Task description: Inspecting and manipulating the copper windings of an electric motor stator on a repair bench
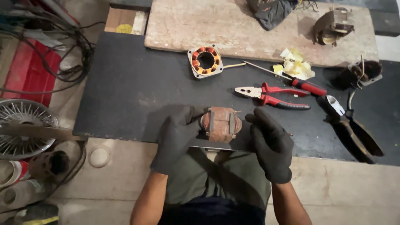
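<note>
Both of my hands wear black gloves. Between them, at the near edge of a dark mat [137, 91], sits a rusty brown motor stator [221, 124] wound with copper wire. My left hand [177, 135] grips its left side. My right hand [271, 143] rests against its right side, fingers curled toward it. A second stator [205, 61], square with orange copper windings and a round hole, lies farther back on the mat.
Red-handled pliers [273, 96] and a red-handled screwdriver [291, 79] lie right of centre. Dark-handled cutters [354, 129] are at the right. Yellow paper scraps [296, 64], a stone slab [250, 29], cables [62, 46], and a spoked wheel [23, 125] surround the mat.
</note>
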